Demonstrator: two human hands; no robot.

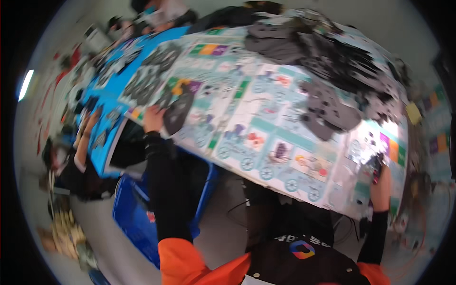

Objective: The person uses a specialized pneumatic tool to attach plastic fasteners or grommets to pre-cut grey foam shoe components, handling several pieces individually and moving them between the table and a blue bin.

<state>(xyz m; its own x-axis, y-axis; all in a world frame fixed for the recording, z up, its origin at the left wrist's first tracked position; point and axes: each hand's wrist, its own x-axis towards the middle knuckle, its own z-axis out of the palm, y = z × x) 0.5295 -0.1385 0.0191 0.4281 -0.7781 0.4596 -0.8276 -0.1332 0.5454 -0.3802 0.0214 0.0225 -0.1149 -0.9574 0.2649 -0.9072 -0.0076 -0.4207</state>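
My left hand [154, 118] is at the table's near left edge, its fingertips against a dark grey fabric piece [178, 115]. Blur hides whether they grip it. At the right end of the table, my right hand [381, 183] is closed around a small dark tool [377, 167] with a reddish part, too blurred to name. Bright glare covers the tabletop beside it. Grey cut pieces with dark spots [327, 108] lie in a loose stack left of that hand. The table [228, 164] has a printed cover of carts and fruit.
Heaps of grey and black pieces [332, 57] cover the far right. More grey pieces [149, 76] lie near a blue surface [166, 37] at left. A blue plastic crate [137, 223] stands below the table's left edge. Co-workers sit at left [71, 171] and far back [166, 14].
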